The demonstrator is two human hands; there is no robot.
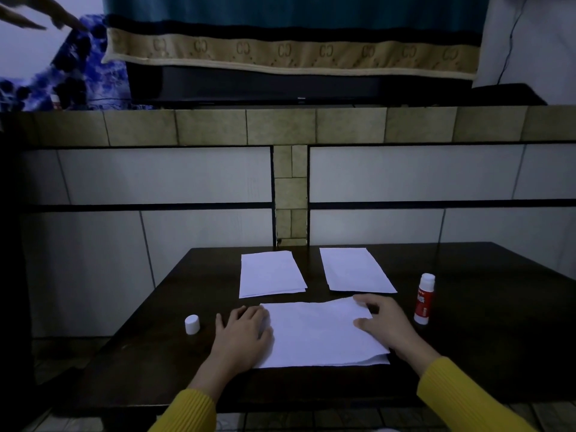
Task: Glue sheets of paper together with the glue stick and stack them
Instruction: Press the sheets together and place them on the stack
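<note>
head view: at 6 o'clock the left hand and right hand lie flat and unclenched, pressing paper sheets on the dark table. white cap at 9 o'clock, uncapped upright glue stick at 3 o'clock. at 12 o'clock, two paper stacks, then tiled wall.

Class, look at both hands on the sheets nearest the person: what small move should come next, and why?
Probably smooth the top sheet flat: the left hand and right hand rest on it, its far-right corner looks crumpled, and the glue stick stands uncapped aside.
</note>
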